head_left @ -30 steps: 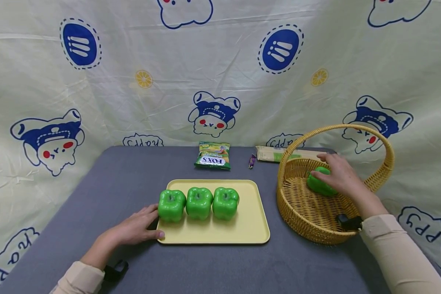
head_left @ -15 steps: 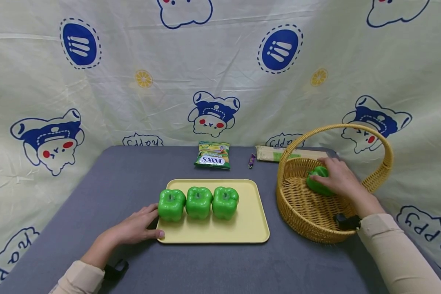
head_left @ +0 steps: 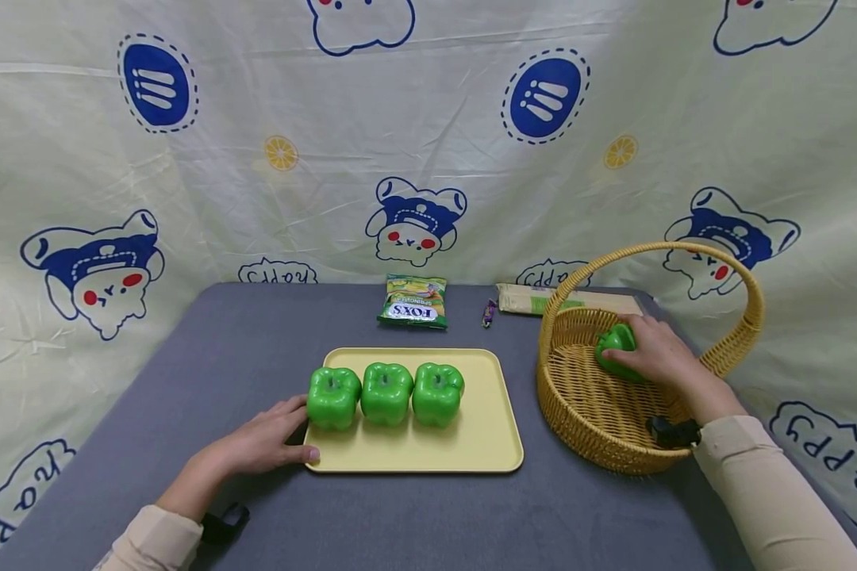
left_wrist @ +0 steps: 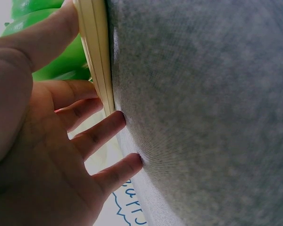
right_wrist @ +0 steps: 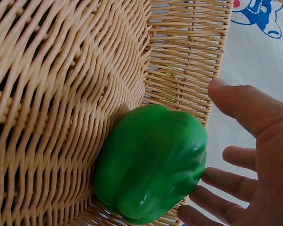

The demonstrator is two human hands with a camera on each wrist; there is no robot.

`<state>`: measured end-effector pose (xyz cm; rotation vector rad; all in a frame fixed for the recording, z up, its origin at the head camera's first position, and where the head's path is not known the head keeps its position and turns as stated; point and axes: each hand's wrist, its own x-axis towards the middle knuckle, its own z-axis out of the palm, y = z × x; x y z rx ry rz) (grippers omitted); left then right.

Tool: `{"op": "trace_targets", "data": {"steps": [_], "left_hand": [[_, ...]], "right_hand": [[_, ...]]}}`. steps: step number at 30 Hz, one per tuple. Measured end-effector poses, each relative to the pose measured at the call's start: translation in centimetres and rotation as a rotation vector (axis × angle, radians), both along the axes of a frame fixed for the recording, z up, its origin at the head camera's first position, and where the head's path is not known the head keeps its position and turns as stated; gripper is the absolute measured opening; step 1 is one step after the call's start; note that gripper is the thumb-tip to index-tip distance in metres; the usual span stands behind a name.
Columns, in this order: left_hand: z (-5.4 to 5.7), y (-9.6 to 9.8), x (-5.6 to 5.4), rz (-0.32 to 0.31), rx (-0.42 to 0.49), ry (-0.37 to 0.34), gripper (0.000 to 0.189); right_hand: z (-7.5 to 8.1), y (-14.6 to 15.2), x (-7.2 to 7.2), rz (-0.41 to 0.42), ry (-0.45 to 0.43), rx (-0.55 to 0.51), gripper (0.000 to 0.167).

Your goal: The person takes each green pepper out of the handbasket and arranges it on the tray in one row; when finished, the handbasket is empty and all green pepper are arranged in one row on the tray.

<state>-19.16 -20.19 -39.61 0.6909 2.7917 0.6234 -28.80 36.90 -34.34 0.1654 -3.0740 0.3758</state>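
Observation:
My right hand (head_left: 659, 351) reaches into a wicker basket (head_left: 586, 428) over a green bell pepper (head_left: 616, 349). In the right wrist view, this bell pepper (right_wrist: 151, 162) lies against the woven wicker, with several fingertips right at its side and the thumb (right_wrist: 243, 101) spread apart from it. My left hand (head_left: 260, 440) rests at the left end of a yellow tray (head_left: 482, 444). The left thumb (left_wrist: 52, 35) touches the tray rim (left_wrist: 96, 52), and its other fingers are loosely extended by the rim and grey tabletop. Three green bell peppers (head_left: 387, 394) stand in a row on the tray.
Behind the tray lie a green FOX'S candy bag (head_left: 414, 301) and a small purple wrapped candy (head_left: 489, 312). A beige packet (head_left: 521, 299) lies behind the basket, whose tall handle (head_left: 746, 297) arches over the right forearm. A printed curtain (head_left: 314, 214) hangs behind the table.
My right hand has moved down and slightly left, closer around the bell pepper in the basket, which has shifted a little left. The left hand and the tray have stayed put.

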Motion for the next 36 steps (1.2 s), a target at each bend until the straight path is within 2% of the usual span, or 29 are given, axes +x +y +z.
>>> {"op": "trace_targets", "data": {"steps": [6,24,32,36], "left_hand": [[0.0,-0.03,-0.03,0.006,-0.004,-0.009,0.078],[0.07,0.02,0.09,0.007,0.006,-0.005,0.077],[0.13,0.07,0.19,0.022,0.001,-0.022,0.077],[0.18,0.08,0.22,0.017,-0.002,-0.011,0.077]], "right_hand": [[-0.17,0.07,0.01,0.002,-0.015,0.019,0.079],[-0.21,-0.3,0.35,0.003,-0.04,-0.01,0.081],[-0.44,-0.24,0.39,0.03,-0.056,0.009,0.081],[-0.6,-0.12,0.39,0.072,-0.049,0.032,0.078]]}}
